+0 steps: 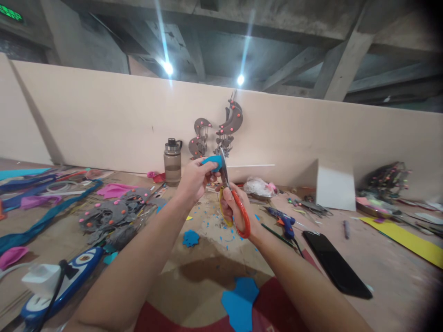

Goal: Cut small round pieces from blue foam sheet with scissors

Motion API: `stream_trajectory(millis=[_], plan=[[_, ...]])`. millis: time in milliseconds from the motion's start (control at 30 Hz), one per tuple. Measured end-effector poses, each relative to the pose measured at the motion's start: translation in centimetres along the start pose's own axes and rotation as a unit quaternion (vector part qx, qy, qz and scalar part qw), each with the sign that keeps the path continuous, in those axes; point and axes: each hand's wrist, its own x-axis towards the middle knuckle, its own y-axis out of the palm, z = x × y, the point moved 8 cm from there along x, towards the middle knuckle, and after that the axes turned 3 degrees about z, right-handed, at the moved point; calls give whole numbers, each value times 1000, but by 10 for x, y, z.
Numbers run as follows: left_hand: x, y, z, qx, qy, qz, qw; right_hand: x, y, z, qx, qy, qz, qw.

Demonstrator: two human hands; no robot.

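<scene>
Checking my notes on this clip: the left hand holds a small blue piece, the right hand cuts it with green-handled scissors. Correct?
Not quite. In the head view the scissors in the right hand have orange-red handles, not green. The left hand does hold the small blue piece.

Lighting is moderate and even across the worktable, supplied from above by two ceiling lamps. Both lamps are blown out to white and throw long bluish flare streaks up across the concrete ceiling. The ceiling itself reads dim. A soft shadow of the arms falls on the cardboard near the table's near edge. The partition board behind the table is evenly lit, with a diagonal shadow at its left end. Wide-angle distortion bends straight lines towards the edges. The right edge and lower right corner darken to black vignetting. Far-right clutter is soft; the centre is acceptably sharp.
</scene>
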Motion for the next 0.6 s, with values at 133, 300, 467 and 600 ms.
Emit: stream_trajectory(millis=[133, 300, 467, 600], plan=[[0, 0, 1, -7, -1, 2, 1000, -1, 0, 1, -5, -8, -4, 1000], [0, -2, 1, 5, -10, -8, 1000, -1, -1, 1, -26, -21, -4, 999], [-2, 4, 2, 39, -35, 13, 999, 2, -2, 4, -37, -42, -3, 998], [-3, 5, 3, 50, -46, 20, 997, 3, -4, 2, -21, -32, -15, 999]])
